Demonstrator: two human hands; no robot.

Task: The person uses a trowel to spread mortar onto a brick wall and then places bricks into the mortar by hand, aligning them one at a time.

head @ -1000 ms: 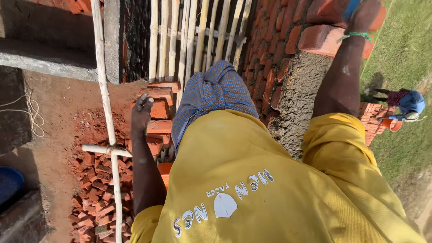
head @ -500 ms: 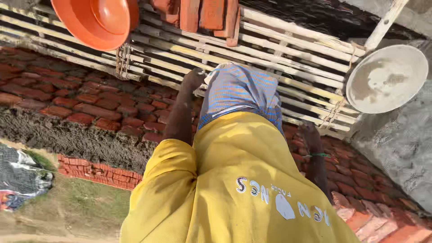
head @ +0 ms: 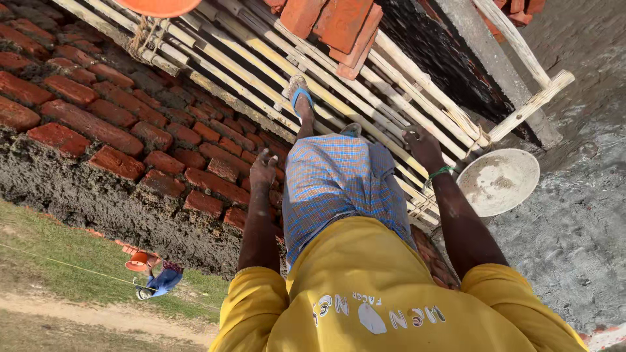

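We stand on the bamboo scaffold [head: 365, 85] with both hands empty: our left hand [head: 263, 171] hangs with fingers loosely spread over the brick wall [head: 98, 124], and our right hand [head: 422, 145] is half curled just above the poles, pinching nothing. The stacked bricks [head: 336, 26] lie ahead on the scaffold, apart from both hands, and the pale mortar pan [head: 499, 181] sits near our right wrist. We judge the wall's top course partly laid, bricks still waiting.
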